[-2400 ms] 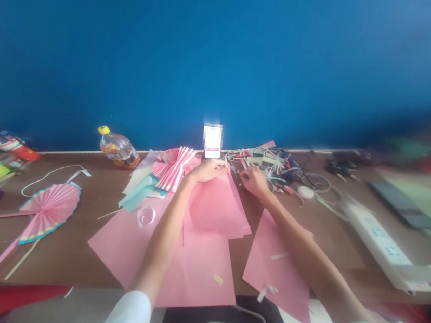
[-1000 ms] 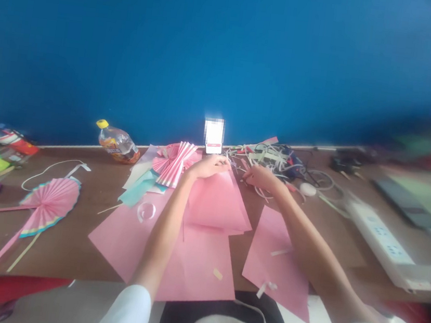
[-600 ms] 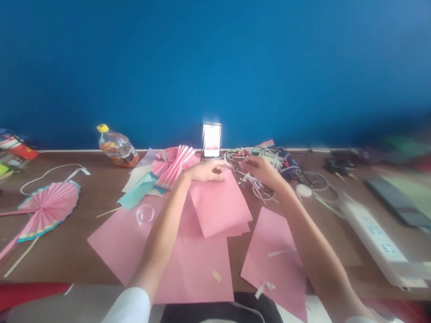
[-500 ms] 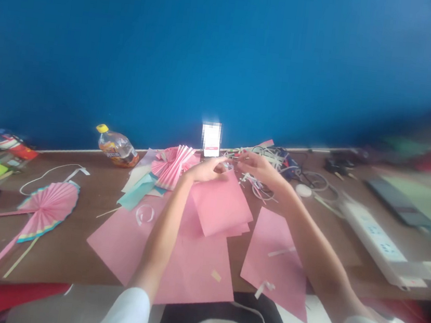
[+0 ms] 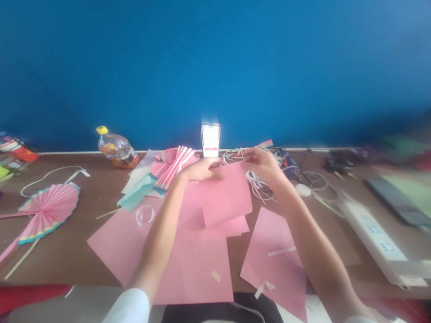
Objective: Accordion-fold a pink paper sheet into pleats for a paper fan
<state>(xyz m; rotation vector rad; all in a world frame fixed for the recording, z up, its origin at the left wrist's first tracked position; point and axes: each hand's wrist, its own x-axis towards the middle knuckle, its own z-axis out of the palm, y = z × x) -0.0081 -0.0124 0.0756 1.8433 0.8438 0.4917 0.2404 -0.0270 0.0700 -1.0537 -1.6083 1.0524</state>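
"Pink paper is by the hands. Where is it?"

"The top pink sheet is in the middle, near the back of the counter. It leans, with its top corner up, over more pink sheets."

"Is it heavy?"

"I think it's very light. It looks thin and a bit stiff, so it should bend and crease fast. A hard tug could rip it."

"Is it slippery?"

"Maybe a little, paper on paper. It may stick to the one below, too."

"Where should you hold it?"

"By the corners or the edges, I'd say, with soft fingers. Squeezing the middle could make wrinkles."

"What is the right hand doing?"

"Its thumb and fingertips are close together at the top right corner. It looks like a small pinch on the sheet."

"And the left hand?"

"It is half curled at the sheet's left side, with a little gap between thumb and fingers. I can't tell if it grips the paper or just touches it."

"What else is close?"

"Some curly white strips by the right hand, and a folded pink fan just beside the left one."
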